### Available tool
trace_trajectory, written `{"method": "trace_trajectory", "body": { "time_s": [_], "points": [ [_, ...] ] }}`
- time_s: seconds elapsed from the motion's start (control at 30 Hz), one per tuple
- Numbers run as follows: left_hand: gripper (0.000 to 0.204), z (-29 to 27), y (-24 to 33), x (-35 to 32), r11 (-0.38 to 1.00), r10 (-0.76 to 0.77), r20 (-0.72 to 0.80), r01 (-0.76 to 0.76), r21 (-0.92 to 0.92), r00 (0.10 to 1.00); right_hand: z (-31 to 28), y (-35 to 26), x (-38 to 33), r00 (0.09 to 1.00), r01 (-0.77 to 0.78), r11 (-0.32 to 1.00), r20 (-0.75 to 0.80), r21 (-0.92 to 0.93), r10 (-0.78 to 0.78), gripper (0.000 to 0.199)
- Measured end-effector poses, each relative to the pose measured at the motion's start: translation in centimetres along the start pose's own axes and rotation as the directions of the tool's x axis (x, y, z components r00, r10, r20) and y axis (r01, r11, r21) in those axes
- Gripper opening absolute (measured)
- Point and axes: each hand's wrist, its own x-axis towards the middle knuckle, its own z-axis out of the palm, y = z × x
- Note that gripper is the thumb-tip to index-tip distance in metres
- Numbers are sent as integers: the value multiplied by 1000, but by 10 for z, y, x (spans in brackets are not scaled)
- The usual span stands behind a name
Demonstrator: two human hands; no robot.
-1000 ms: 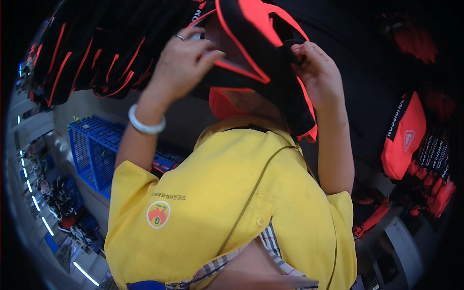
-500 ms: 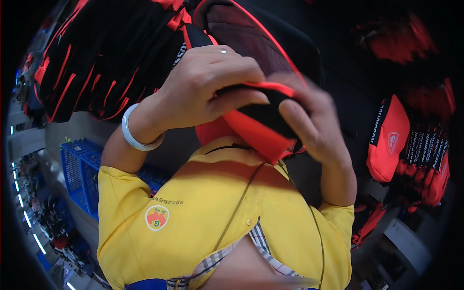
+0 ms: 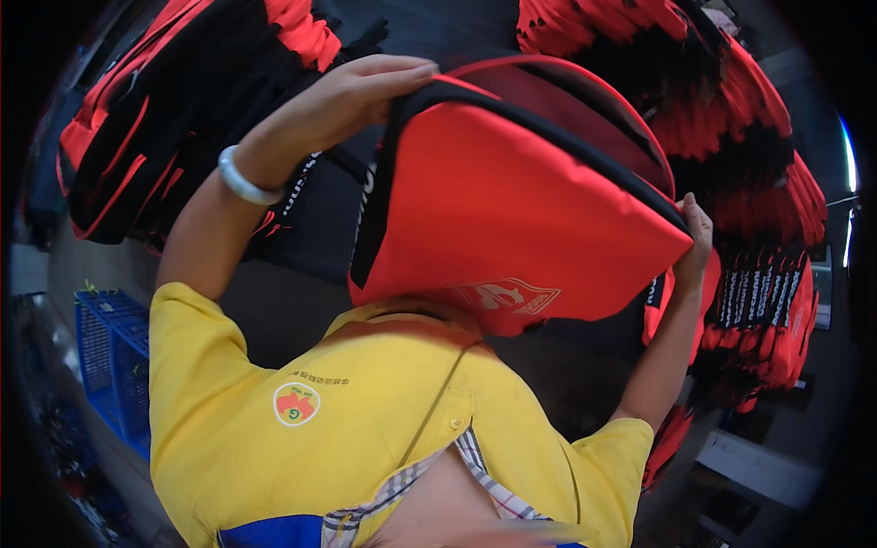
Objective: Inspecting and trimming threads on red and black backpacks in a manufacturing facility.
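Two hands | left hand (image 3: 352, 96), right hand (image 3: 696, 239) grip red bag (image 3: 512, 210) edges | white emblem low on its face

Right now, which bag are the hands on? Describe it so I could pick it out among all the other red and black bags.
Start at the yellow shirt filling the lower middle of the view. Directly above its collar sits the red bag, gripped by the left hand at its top edge and the right hand at its far corner. Unlike the stacked bags behind, it shows one broad plain red panel with black edging and a pale emblem.
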Motion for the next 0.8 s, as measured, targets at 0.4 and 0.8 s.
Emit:
{"method": "trace_trajectory", "body": {
  "time_s": [0.4, 0.8],
  "points": [
    [32, 39, 13, 58, 882, 431, -49, -409, 235, 901, 64, -101, 53, 944, 27, 981, 326, -192, 38, 50],
    [31, 24, -168, -76, 470, 332, -487, 306, 828, 808, 188, 90, -132, 747, 643, 604, 558, -471, -361, 42]
  ]
}}
